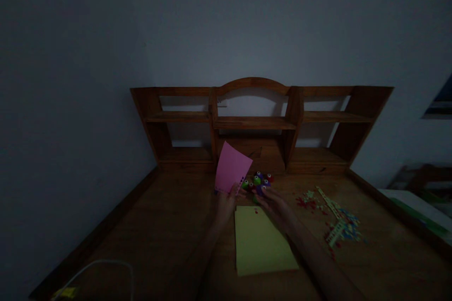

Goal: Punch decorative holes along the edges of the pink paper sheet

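A pink sheet of paper (233,167) with small heart-shaped cut-outs along its edges is tilted up in my left hand (226,204), which pinches its lower edge. My right hand (273,202) has its fingers closed around a small purple paper punch (260,190), just right of the sheet. Behind the fingers stand several more little punches, green (257,180), red (269,178) and purple, each with a white eye-like spot. Below both hands lies a stack of pale yellow paper (263,244), a few red bits on its top edge. Dim light blurs the fingertips.
To the right, cut strips of pale paper (330,202) lie among scattered blue (349,225) and red scraps (306,203). A wooden shelf unit (254,123) stands at the desk's back edge. A white cable (109,261) curves at the front left.
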Demonstrator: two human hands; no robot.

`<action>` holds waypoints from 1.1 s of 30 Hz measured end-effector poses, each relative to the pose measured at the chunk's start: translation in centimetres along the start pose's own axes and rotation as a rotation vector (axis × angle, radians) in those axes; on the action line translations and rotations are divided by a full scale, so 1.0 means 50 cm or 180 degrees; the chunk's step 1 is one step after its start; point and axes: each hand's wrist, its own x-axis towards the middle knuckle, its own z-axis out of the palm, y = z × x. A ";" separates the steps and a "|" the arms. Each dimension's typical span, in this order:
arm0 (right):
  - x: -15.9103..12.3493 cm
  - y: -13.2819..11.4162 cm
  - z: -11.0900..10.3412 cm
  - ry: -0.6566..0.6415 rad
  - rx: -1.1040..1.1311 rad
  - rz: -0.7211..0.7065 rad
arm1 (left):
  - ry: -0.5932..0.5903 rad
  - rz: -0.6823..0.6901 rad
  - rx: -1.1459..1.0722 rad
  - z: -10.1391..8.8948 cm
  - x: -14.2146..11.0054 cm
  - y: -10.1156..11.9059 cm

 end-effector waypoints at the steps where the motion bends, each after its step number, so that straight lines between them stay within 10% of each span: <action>1: -0.002 -0.001 0.001 0.0009 -0.0026 0.0020 | 0.0000 -0.0026 -0.0010 0.002 0.000 0.000; 33: -0.010 0.001 0.023 0.0090 -0.1076 -0.0154 | -0.0744 0.0338 0.0192 0.006 0.003 -0.014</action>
